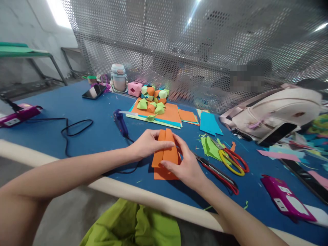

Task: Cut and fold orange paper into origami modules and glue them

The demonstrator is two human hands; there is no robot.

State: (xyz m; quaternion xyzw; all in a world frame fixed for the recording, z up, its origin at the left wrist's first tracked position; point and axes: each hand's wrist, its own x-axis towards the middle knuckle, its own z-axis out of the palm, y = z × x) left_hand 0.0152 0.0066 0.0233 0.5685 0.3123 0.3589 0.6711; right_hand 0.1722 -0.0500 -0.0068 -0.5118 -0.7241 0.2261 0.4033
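A folded orange paper (pixel 166 155) lies on the blue table (pixel 84 136) near its front edge. My left hand (pixel 148 143) pinches the paper's left side, fingers laid across the top fold. My right hand (pixel 186 164) presses on its right side, thumb on the fold and fingers curled round the edge. Both hands grip the same sheet.
A blue glue gun (pixel 120 123) with a black cable (pixel 74 128) lies left. Scissors (pixel 234 159) and a red cutter (pixel 217 172) lie right. Behind are paper sheets (pixel 171 114), folded paper balls (pixel 153 97), a bottle (pixel 118 78), a phone (pixel 94 91), a pale bag (pixel 274 109) and magenta power strips (pixel 284 198).
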